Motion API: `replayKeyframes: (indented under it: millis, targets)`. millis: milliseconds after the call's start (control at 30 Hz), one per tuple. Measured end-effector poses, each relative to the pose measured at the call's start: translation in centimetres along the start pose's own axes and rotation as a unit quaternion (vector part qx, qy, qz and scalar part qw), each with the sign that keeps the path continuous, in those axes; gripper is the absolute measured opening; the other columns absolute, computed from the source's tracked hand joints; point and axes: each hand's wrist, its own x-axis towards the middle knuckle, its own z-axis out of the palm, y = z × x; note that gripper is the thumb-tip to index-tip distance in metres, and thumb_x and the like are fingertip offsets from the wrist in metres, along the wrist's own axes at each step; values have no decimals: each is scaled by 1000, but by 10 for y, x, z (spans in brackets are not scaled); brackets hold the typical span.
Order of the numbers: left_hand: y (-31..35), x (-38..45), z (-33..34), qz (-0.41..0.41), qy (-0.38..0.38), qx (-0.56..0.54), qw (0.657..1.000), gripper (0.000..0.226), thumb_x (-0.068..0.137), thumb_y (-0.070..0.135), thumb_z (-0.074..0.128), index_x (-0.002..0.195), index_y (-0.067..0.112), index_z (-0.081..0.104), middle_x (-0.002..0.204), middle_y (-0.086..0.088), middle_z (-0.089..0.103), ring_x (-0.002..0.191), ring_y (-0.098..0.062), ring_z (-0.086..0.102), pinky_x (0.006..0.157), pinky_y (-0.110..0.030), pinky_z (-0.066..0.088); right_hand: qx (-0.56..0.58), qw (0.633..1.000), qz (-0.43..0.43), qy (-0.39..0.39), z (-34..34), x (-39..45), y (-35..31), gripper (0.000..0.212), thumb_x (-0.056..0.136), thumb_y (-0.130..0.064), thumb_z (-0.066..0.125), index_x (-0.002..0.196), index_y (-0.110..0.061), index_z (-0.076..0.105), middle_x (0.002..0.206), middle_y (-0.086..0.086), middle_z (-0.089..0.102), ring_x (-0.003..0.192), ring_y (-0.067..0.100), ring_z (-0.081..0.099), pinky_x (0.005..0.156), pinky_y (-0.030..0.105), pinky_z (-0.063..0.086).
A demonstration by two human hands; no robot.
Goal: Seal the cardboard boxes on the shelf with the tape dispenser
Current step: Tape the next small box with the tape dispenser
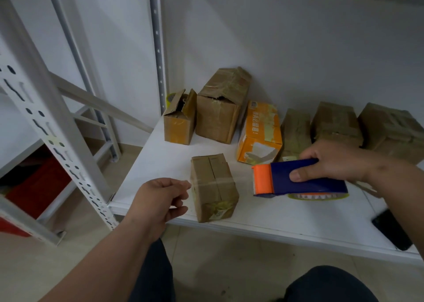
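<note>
The tape dispenser [298, 178], blue with an orange head, sits in our right hand [332, 159], fingers curled round it, just right of the small brown box [213, 187] near the white shelf's [263, 221] front edge. Our left hand [160, 200] hovers loosely curled beside that box, holding nothing. Behind stand more cardboard boxes [220, 108] and an orange carton [260, 133] with unreadable print; a dark phone [391, 229] lies at the right edge.
</note>
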Motion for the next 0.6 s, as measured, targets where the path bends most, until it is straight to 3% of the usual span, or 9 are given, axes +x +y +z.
replayKeyframes:
  millis: [67,233,433,600]
  targets:
    - [-4,4,0,-7,6,-11,1000,10,85,6,70,91,-1,73,72,-10,63,60,-16,52,55,-29,55,-42,999,9,-5,-2,9,-7,26,76,-47,73,77,-22,69,60,-10,69,60,6,64,51,17,41]
    - [-10,13,-2,-16,21,-27,999,9,85,6,71,91,-1,73,69,-9,63,56,-14,53,53,-28,54,-96,995,12,-28,-4,26,-19,16,81,-47,70,82,-32,66,78,-9,69,74,11,66,59,21,44]
    - [-18,17,0,-24,17,-41,999,12,86,7,70,92,-2,71,69,-10,63,56,-15,53,53,-27,55,-143,989,18,-37,-7,41,-22,30,80,-49,69,90,-21,71,81,-2,70,75,14,67,59,22,44]
    - [-26,17,4,-39,19,-59,997,9,87,7,69,90,-2,72,66,-9,63,54,-14,54,50,-26,54,-188,980,25,-54,-6,54,-22,29,81,-52,67,87,-23,67,79,-6,66,72,10,63,57,19,41]
